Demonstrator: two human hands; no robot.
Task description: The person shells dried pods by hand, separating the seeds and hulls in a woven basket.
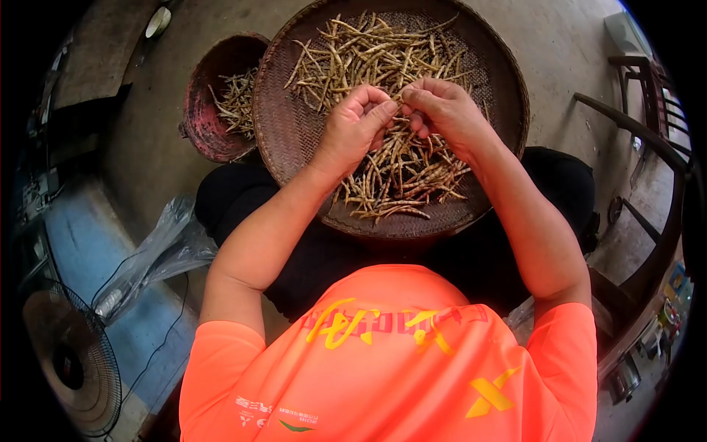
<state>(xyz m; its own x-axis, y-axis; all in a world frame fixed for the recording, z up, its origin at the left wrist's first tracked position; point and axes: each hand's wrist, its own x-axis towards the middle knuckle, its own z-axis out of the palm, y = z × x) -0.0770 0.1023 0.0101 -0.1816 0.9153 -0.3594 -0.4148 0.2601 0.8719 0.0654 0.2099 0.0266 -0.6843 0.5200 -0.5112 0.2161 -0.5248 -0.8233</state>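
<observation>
Both my hands meet over a round woven tray (276, 140), their fingertips almost touching. My left hand (355, 124) is closed in a pinch, thumb against fingers, on a dry bean pod (398, 100). From the other side my right hand (446, 112) pinches the same pod; most of it is hidden by the fingers. Beyond the hands lies a heap of tan, speckled dry pods (368, 50). A second heap of pods (412, 183) is on the near side of the tray, below my wrists.
Left of the tray stands a reddish basket (200, 121) with more pods inside. A clear plastic bag (166, 247) and a fan (70, 361) are at lower left. Wooden chairs (648, 140) stand on the right. The tray rests over my legs (243, 195).
</observation>
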